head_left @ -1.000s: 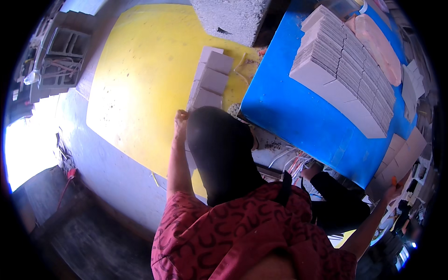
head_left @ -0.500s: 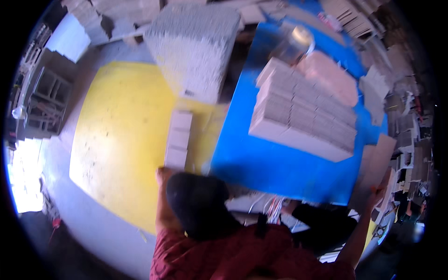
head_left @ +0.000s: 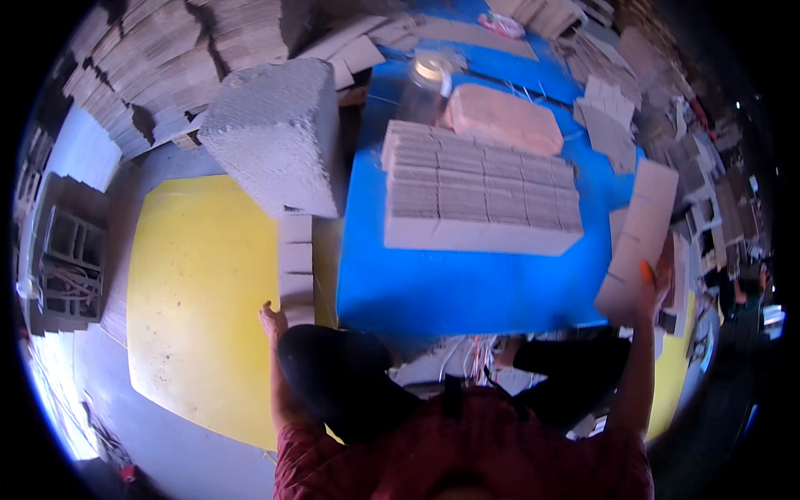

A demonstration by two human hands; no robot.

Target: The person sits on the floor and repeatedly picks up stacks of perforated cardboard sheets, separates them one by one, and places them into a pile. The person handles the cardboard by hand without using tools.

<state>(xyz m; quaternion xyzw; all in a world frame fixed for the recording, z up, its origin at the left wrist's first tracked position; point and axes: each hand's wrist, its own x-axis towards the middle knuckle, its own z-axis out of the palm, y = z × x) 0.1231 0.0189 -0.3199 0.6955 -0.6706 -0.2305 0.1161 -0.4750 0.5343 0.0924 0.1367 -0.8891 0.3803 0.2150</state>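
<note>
- Head view: long, slotted brown cardboard strip (head_left: pixel 638 237).
- Right grip (head_left: pixel 657 287), at its edge, and left grip (head_left: pixel 272 320): closure unclear.
- Clear jar (head_left: pixel 421 100): yellowish top, contents indistinct.

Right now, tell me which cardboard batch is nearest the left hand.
The narrow row of pale cardboard on the yellow sheet, beside the left hand; the thick brown cardboard stack lies farther off, on the blue surface.

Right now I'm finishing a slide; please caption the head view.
Left hand beside cardboard pieces, right hand at a cardboard sheet, blue surface between them.
</note>
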